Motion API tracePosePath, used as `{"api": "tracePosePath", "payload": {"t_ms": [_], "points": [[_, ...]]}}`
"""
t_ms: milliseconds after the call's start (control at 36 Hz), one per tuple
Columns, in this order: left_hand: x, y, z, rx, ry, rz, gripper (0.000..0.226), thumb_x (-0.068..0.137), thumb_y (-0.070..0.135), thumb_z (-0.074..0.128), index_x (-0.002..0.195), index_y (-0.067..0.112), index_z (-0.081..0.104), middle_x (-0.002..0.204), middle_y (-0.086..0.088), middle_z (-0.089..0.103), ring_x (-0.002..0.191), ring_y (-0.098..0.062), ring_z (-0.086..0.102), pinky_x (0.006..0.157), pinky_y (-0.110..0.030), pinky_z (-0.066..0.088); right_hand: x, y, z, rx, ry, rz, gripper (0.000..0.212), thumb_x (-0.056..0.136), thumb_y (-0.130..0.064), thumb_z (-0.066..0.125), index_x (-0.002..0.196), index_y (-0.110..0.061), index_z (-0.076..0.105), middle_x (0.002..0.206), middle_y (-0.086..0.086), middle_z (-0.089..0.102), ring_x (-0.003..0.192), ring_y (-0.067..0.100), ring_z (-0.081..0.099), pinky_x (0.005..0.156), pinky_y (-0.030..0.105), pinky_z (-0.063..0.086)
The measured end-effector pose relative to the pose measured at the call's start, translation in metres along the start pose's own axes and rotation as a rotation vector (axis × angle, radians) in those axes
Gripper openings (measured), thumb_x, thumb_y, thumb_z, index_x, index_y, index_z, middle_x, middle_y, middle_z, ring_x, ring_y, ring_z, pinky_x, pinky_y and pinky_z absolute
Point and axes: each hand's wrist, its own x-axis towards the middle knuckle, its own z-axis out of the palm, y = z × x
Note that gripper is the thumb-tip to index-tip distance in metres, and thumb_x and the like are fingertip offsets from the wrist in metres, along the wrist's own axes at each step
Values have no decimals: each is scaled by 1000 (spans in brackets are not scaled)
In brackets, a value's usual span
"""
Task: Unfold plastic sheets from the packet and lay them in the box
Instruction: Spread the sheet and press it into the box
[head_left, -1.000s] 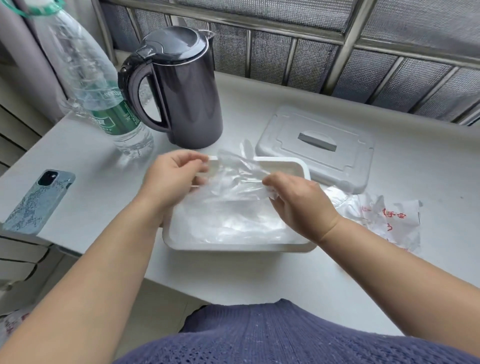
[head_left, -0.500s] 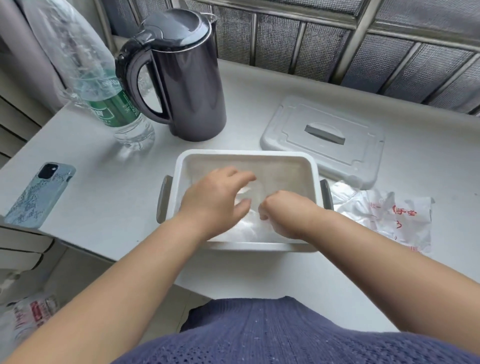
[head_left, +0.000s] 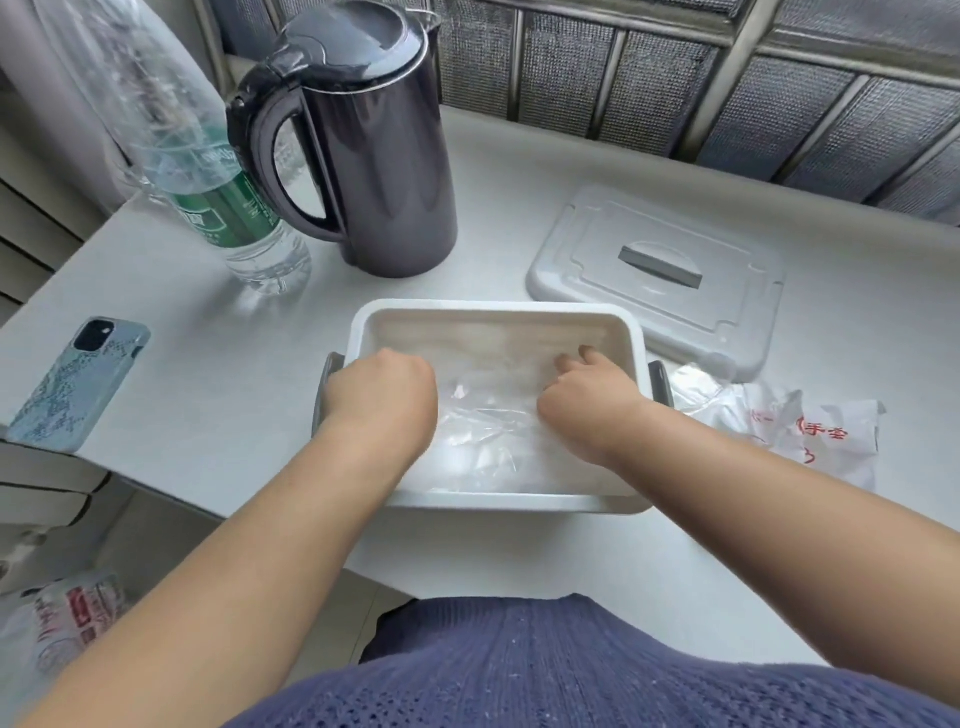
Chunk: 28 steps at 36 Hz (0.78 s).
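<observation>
A white rectangular box (head_left: 493, 310) with grey side handles stands on the table in front of me. Clear, crinkled plastic sheets (head_left: 488, 418) lie on its bottom. Both my hands are inside the box and press down on the sheets. My left hand (head_left: 382, 397) is at the left wall, its fingers pointing down behind the knuckles. My right hand (head_left: 592, 400) is at the right side with bent fingertips on the plastic. The white packet (head_left: 789, 434) with red print lies crumpled on the table just right of the box.
The box's white lid (head_left: 660, 275) lies behind it to the right. A dark kettle (head_left: 374, 156) and a water bottle (head_left: 208, 176) stand at the back left. A phone (head_left: 78, 384) lies at the table's left edge. A wrapped bundle (head_left: 67, 623) sits on the floor.
One second ago I held a sheet stretched between both hands above the box. I lowered it in, and my hands have since moved apart toward the box's two sides.
</observation>
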Motion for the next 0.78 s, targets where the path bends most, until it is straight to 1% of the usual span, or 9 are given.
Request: {"api": "tracePosePath", "payload": {"t_ms": [83, 167, 222, 306, 361, 472, 556, 639, 778], "points": [[-10, -4, -12, 32, 210, 23, 26, 86, 4, 54, 111, 10, 52, 110, -10, 56, 100, -32, 57, 61, -31, 36, -2, -1, -2, 26, 89, 23, 27, 88, -5, 44, 104, -16, 62, 101, 0, 57, 118, 25, 40, 89, 34, 29], [-4, -2, -7, -207, 489, 396, 15, 69, 2, 60, 84, 6, 63, 85, -13, 59, 76, -36, 57, 54, -35, 45, -5, -2, -7, 114, 215, 58, 25, 88, -5, 42, 98, -18, 61, 80, -4, 45, 106, 25, 49, 75, 30, 23], [-3, 5, -6, -361, 308, 613, 25, 82, 13, 47, 93, 13, 69, 97, -7, 63, 90, -33, 59, 68, -40, 52, -6, -3, -9, 194, 240, 113, 25, 88, -6, 42, 100, -17, 62, 96, 0, 57, 101, 27, 53, 74, 29, 27], [6, 20, 8, -213, -121, 612, 34, 92, 21, 46, 123, 26, 61, 131, 6, 53, 119, -21, 51, 89, -35, 47, -5, -7, -7, 466, 171, 247, 28, 86, -5, 44, 104, -13, 63, 104, 7, 63, 97, 29, 58, 71, 29, 43], [12, 26, 16, -111, -225, 616, 43, 93, 20, 48, 135, 30, 50, 141, 6, 44, 124, -21, 47, 88, -34, 47, -1, -14, -1, 603, 124, 233, 30, 88, -9, 44, 111, -11, 62, 109, 9, 64, 102, 29, 58, 77, 30, 48], [21, 26, 29, 39, -212, 557, 50, 90, 12, 52, 137, 25, 42, 134, -8, 40, 114, -30, 53, 71, -33, 38, 13, -22, 13, 588, -1, 177, 32, 94, -14, 47, 126, -7, 48, 126, 17, 48, 112, 32, 54, 87, 31, 42], [22, 17, 36, 69, -176, 484, 48, 91, 14, 52, 137, 19, 37, 131, -8, 42, 111, -31, 56, 69, -34, 39, 18, -20, 23, 566, -110, 236, 60, 93, -17, 52, 142, -3, 21, 141, 27, 24, 119, 40, 49, 94, 39, 42], [24, 7, 39, 105, -213, 395, 62, 93, 29, 56, 146, 17, 26, 138, -9, 38, 118, -33, 51, 83, -40, 47, 21, -22, 27, 518, -150, 276, 72, 95, -17, 45, 148, -2, -2, 146, 38, 7, 126, 45, 41, 99, 42, 39], [19, 11, 37, 217, -231, 376, 63, 92, 47, 52, 144, 15, 34, 144, -9, 31, 127, -29, 39, 97, -38, 40, 26, -25, 26, 543, -220, 305, 71, 96, -21, 44, 145, 6, 0, 143, 40, 15, 132, 45, 32, 103, 46, 38]]}}
